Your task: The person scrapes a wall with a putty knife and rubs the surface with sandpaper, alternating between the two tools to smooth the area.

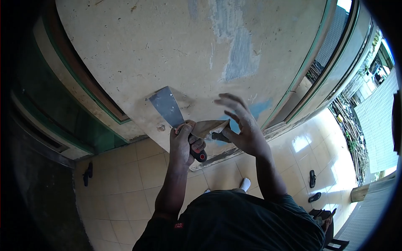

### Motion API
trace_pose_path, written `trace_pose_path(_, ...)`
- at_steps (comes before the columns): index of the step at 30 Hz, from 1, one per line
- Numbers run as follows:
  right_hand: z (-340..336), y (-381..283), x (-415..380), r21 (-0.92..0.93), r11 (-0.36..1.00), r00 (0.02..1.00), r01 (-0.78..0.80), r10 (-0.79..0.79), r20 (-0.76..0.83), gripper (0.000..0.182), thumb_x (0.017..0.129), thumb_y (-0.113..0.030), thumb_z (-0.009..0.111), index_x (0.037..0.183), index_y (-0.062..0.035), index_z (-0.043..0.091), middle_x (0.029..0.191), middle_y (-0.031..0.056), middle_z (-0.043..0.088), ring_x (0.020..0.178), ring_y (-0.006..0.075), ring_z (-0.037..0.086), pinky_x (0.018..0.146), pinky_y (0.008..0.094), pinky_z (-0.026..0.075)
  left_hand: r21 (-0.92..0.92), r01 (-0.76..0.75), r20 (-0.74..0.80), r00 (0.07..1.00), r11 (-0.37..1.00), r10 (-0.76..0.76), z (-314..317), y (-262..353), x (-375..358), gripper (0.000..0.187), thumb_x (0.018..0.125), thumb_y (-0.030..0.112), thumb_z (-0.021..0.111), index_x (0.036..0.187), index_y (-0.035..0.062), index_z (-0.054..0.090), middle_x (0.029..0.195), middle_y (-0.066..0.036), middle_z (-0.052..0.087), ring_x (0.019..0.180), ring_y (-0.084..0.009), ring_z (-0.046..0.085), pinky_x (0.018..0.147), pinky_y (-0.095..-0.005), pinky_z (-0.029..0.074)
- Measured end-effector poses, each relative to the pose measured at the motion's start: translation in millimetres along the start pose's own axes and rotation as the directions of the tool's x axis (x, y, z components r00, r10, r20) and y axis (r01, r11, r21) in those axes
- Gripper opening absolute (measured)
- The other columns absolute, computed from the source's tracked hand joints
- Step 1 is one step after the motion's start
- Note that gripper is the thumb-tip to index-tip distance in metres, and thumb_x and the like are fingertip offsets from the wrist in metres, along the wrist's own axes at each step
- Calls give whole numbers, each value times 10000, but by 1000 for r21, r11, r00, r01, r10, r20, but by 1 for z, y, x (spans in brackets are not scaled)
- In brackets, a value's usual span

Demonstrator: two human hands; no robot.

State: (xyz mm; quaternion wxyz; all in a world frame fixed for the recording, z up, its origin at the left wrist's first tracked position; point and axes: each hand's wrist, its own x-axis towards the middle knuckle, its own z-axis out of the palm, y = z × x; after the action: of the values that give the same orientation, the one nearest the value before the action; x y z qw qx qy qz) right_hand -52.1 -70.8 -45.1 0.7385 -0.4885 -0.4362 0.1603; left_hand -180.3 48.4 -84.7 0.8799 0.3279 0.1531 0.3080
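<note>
A putty knife with a wide, speckled metal blade and a dark, red-trimmed handle is gripped in my left hand. The blade tilts up and left in front of the wall. From the same hand a creased piece of sandpaper, tan with a dark underside, sticks out to the right. My right hand is at the other end of the sandpaper, its thumb against the folded dark edge. The fingers of that hand are spread and slightly blurred. Whether another finger presses behind the paper is hidden.
The beige wall before me carries a grey patch and a blue patch. Green-edged frames flank it. Tiled floor lies below, with black sandals on the right and dark footwear on the left.
</note>
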Motion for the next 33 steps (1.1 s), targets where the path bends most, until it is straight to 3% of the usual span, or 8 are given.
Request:
trace_pose_path(2, -9, -1, 6, -535, 684, 841, 496, -227, 491, 338, 767, -31, 654, 1099, -23, 589, 1168, 137, 553, 1125, 278, 504, 894, 382, 494, 125, -54, -42, 997, 991, 59, 8, 2, -3, 135, 890, 175, 567, 830, 61, 529, 538, 19, 401, 384, -72, 360, 367, -242, 324)
trace_pose_path(7, -5, 1, -13, -564, 773, 939, 290, -116, 323, 190, 734, 25, 661, 921, -11, 658, 795, 111, 656, 695, 241, 649, 583, 309, 504, 180, -166, 105, 983, 970, 149, 13, -4, -13, 268, 852, 187, 648, 963, 22, 469, 680, -37, 513, 474, -78, 470, 405, -234, 387)
trace_pose_path(15, 6, 5, -30, -610, 767, 978, 199, -120, 169, 84, 780, 8, 603, 832, 26, 540, 698, 148, 587, 633, 261, 634, 544, 354, 470, 517, -261, 180, 964, 815, 195, 25, -13, -24, 402, 785, 36, 697, 1085, 10, 431, 749, -71, 563, 582, -90, 565, 469, -204, 440)
trace_pose_path(22, -6, 9, -26, 163, 902, 912, -400, 409, -28, 80, 875, -2, 533, 941, 43, 530, 729, 118, 617, 584, 171, 634, 444, 270, 527, 307, -313, 67, 949, 899, 308, 14, -18, -38, 90, 875, 28, 558, 921, -4, 488, 591, -50, 503, 387, -78, 405, 352, -221, 320)
trace_pose_path(25, -4, 19, -29, -18, 930, 926, -366, 362, -110, 184, 838, -6, 579, 999, 47, 510, 841, 172, 624, 718, 237, 658, 564, 311, 547, 347, -212, 34, 976, 914, 214, 12, -10, -33, 65, 877, 21, 539, 890, -5, 481, 586, -44, 494, 389, -74, 406, 353, -220, 321)
trace_pose_path(27, -4, 19, -29, -762, 577, 888, 294, -459, -5, 334, 780, 16, 603, 1087, 37, 475, 1120, 198, 563, 1060, 330, 571, 858, 398, 508, 385, -186, -40, 975, 904, 218, 14, -4, -31, 46, 873, 11, 522, 876, -13, 482, 580, -36, 482, 388, -66, 397, 355, -217, 316)
trace_pose_path(30, -4, -1, -37, -485, 645, 771, 590, -273, 575, 520, 733, 27, 611, 1217, 19, 420, 1320, 182, 428, 1292, 338, 343, 1061, 429, 330, 416, -158, -58, 978, 896, 199, 18, 7, -35, 35, 868, 8, 515, 870, -12, 487, 577, -30, 478, 399, -58, 401, 357, -214, 317)
trace_pose_path(33, 15, 3, -40, -597, 659, 854, 458, -140, 500, 610, 737, -12, 622, 1292, 34, 373, 1361, 210, 376, 1303, 317, 333, 1082, 396, 306, 396, -179, 53, 984, 900, 172, 13, 7, -39, 43, 867, 10, 521, 862, -3, 480, 576, -20, 474, 416, -52, 407, 372, -206, 332)
